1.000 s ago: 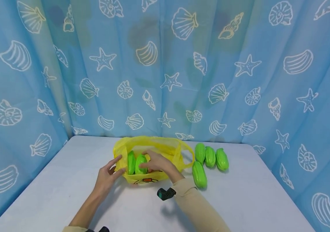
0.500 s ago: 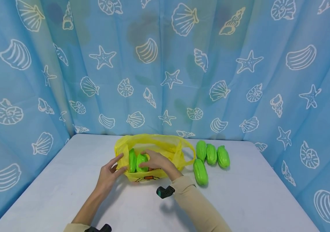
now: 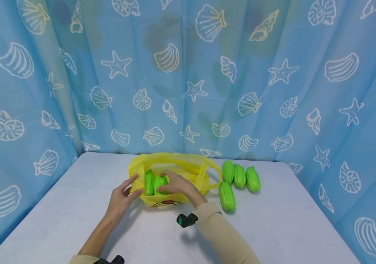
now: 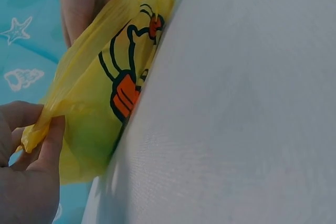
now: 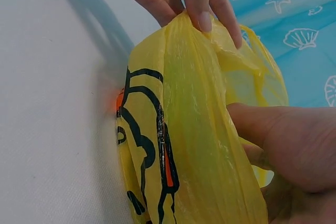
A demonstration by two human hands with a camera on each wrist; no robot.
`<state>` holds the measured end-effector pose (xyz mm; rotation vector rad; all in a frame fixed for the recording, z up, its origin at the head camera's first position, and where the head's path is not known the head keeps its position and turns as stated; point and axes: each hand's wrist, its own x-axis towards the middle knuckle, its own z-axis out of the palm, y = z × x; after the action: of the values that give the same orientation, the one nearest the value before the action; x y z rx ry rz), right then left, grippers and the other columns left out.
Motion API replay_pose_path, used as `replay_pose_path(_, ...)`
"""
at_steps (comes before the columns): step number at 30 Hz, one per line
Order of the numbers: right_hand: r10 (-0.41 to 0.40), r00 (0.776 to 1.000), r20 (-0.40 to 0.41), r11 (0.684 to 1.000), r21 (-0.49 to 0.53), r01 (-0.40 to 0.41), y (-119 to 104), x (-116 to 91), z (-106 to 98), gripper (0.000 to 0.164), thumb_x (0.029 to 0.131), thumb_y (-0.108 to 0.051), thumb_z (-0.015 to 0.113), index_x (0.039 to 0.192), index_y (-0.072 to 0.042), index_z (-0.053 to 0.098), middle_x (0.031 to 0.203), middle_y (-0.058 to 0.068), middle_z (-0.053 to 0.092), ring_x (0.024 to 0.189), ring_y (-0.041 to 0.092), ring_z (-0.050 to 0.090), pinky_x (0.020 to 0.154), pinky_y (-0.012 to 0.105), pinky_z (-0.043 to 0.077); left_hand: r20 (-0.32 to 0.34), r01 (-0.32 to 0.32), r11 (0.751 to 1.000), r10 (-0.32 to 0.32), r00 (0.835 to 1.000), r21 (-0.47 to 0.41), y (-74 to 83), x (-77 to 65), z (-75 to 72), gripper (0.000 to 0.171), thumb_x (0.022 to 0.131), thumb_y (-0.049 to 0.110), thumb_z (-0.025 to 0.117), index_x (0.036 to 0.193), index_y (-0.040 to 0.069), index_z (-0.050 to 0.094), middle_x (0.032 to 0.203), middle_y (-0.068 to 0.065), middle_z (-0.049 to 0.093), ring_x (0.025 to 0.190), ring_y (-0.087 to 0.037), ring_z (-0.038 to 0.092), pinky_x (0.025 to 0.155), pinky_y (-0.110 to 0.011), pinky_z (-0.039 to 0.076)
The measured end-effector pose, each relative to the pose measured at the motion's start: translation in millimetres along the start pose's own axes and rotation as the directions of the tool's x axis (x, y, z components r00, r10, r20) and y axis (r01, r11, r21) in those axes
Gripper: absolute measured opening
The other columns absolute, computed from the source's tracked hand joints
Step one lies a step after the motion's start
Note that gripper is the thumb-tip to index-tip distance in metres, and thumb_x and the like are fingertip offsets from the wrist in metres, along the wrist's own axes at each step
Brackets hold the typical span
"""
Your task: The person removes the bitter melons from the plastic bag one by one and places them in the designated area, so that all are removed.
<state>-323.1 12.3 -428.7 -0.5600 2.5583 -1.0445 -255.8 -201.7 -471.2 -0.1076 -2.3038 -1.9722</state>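
Note:
A yellow plastic bag (image 3: 188,161) with a black-and-orange print lies on the table with its mouth spread. In the left wrist view, my left hand (image 4: 31,166) pinches the bag's edge between thumb and fingers. My right hand (image 3: 178,184) reaches into the mouth, thumb and fingers around a glossy green ribbed toy vegetable (image 3: 160,182), long and rounded. Just left of it in the bag stands a second green toy vegetable (image 3: 149,182). In the right wrist view, the right hand's (image 5: 299,145) fingertips are hidden behind the yellow plastic.
Several more green toy vegetables (image 3: 227,197) lie on the white table (image 3: 283,227) right of the bag. One bag handle (image 3: 215,176) loops out toward them. A blue curtain (image 3: 188,73) with white shell prints hangs behind the table.
The head view shifts slightly. Both hands keep their places at the bag, and the toy vegetables stay where they were.

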Motion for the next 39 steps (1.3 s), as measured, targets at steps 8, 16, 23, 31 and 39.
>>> replay_pose_path(8,0.019,1.0,-0.006,1.0,0.005,-0.018,0.8,-2.4,1.0,0.061,0.089,-0.032,0.072,0.141,-0.011,0.049,0.133,0.013,0.057,0.076,0.02,0.062,0.075,0.035,0.053,0.006,0.005,1.0,-0.006,1.0,0.027,0.1,-1.8,-0.1,0.06,0.093,0.02,0.068,0.148,0.017,0.044,0.16,-0.006,0.031,0.142,-0.03,0.041,0.091,-0.007,0.047)
replay_pose_path(16,0.01,1.0,0.001,1.0,0.011,-0.01,0.2,-4.1,-1.1,0.059,0.09,-0.03,0.071,0.141,-0.011,0.048,0.138,0.014,0.054,0.078,0.02,0.061,0.075,0.035,0.053,0.004,0.004,1.0,-0.004,1.0,0.01,-2.0,0.0,1.1,0.061,0.092,0.018,0.069,0.148,0.015,0.044,0.159,-0.005,0.033,0.141,-0.028,0.042,0.091,-0.007,0.047)
replay_pose_path(23,-0.02,1.0,-0.007,1.0,-0.002,0.02,2.9,-6.0,-2.2,0.058,0.09,-0.029,0.071,0.141,-0.011,0.049,0.141,0.014,0.053,0.079,0.019,0.062,0.077,0.035,0.054,0.004,-0.003,1.0,0.003,1.0,0.028,-1.6,0.3,1.3,0.06,0.093,0.018,0.068,0.148,0.014,0.044,0.159,-0.006,0.032,0.142,-0.03,0.041,0.092,-0.007,0.047)
replay_pose_path(31,-0.018,1.0,-0.015,1.0,-0.014,0.018,3.2,-5.1,-3.8,0.059,0.091,-0.031,0.07,0.142,-0.012,0.049,0.145,0.013,0.05,0.085,0.02,0.062,0.08,0.037,0.053,0.019,-0.026,0.999,0.026,0.999,0.033,1.3,3.4,-0.7,0.061,0.093,0.02,0.068,0.148,0.014,0.044,0.159,-0.007,0.033,0.142,-0.031,0.041,0.092,-0.007,0.046)
replay_pose_path(39,-0.028,0.999,-0.042,0.999,-0.017,0.027,5.8,-7.1,-4.0,0.06,0.09,-0.032,0.071,0.143,-0.015,0.049,0.148,0.012,0.048,0.095,0.022,0.061,0.085,0.04,0.053,0.001,-0.019,1.0,0.019,1.0,0.023,0.5,0.2,-2.3,0.062,0.092,0.018,0.069,0.149,0.013,0.043,0.16,-0.008,0.032,0.142,-0.032,0.04,0.09,-0.005,0.046)
